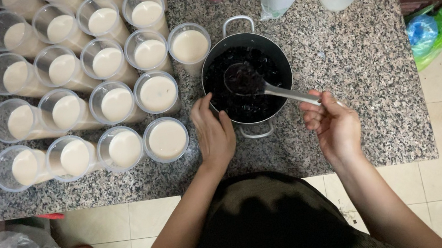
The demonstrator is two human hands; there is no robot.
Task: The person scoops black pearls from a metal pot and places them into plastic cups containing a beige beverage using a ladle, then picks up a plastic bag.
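Spillage risk noted: right hand point(335, 125) grips ladle point(261, 85) loaded with dark jelly over pot point(247, 83) on surface point(351, 65), left hand point(212, 132) open against pot rim, crowded cups point(167, 139) just beside could catch drips.

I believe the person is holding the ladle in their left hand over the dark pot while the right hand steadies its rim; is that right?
Not quite: the head view shows the hands swapped. The right hand holds the ladle over the dark pot, while the left hand steadies its rim.
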